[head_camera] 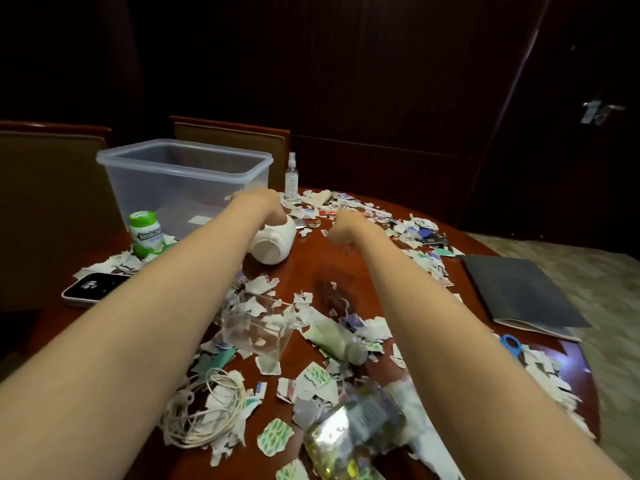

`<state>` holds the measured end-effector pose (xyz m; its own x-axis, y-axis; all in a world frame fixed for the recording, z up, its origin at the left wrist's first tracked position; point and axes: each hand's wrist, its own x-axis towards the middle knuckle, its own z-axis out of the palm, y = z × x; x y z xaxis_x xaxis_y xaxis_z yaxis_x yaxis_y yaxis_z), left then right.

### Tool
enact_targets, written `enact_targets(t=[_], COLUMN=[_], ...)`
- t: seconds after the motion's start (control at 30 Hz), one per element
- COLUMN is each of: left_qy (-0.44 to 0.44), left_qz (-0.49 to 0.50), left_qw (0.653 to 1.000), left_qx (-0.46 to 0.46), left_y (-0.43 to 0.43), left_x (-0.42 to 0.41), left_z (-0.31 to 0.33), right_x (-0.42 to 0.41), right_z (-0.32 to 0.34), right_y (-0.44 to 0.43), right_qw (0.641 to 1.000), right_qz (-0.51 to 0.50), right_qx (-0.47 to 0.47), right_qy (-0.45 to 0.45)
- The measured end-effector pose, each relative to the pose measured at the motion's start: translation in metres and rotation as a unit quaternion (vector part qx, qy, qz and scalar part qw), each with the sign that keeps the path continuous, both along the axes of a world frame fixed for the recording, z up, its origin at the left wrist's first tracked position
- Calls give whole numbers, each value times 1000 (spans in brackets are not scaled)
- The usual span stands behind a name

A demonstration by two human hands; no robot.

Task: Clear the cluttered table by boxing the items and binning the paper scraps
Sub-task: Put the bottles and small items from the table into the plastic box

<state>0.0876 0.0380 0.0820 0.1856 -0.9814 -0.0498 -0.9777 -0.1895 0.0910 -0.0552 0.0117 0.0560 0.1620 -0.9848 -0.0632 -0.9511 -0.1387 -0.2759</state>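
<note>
Torn paper scraps (424,242) litter the round brown table (311,268). At the back left stands a clear plastic box (183,157). My left hand (258,206) reaches over the top of a white jar (273,245) that lies on its side beside the box, and seems to grip it; its fingers are hidden. My right hand (343,226) hovers just right of the jar, bent down over the scraps, fingers out of sight. Nearer me lie a green-capped bottle (145,232), a phone (93,289), a clear cup (263,327), a pale tube (334,337), a coiled cord (204,407) and a foil bag (353,431).
A small spray bottle (291,178) stands behind the jar. A dark folder (519,292) and blue scissors (510,344) lie at the table's right edge. Two chairs (52,188) stand behind the table on the left. Dark panelled walls close the back.
</note>
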Motion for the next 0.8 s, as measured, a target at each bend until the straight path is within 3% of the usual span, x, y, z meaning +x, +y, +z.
enact_targets(t=[0.23, 0.4, 0.5, 0.57, 0.67, 0.8], left_qy=[16, 142, 189, 227, 326, 392], left_qz=[16, 35, 47, 54, 82, 118], left_qw=[1000, 989, 980, 971, 939, 910], left_qx=[11, 18, 28, 47, 70, 64], left_y=[-24, -41, -51, -58, -63, -63], left_x=[28, 29, 30, 30, 31, 32], left_z=[-22, -37, -48, -56, -63, -66], right_x=[41, 59, 66, 70, 74, 83], right_z=[-13, -22, -30, -37, -43, -44], right_y=[-22, -32, -41, -48, -55, -54], right_qw=[998, 995, 985, 961, 882, 817], right_qz=[13, 21, -7, -55, -143, -202], right_qx=[51, 87, 135, 176, 235, 298], right_qy=[-21, -40, -108, -204, -382, -450])
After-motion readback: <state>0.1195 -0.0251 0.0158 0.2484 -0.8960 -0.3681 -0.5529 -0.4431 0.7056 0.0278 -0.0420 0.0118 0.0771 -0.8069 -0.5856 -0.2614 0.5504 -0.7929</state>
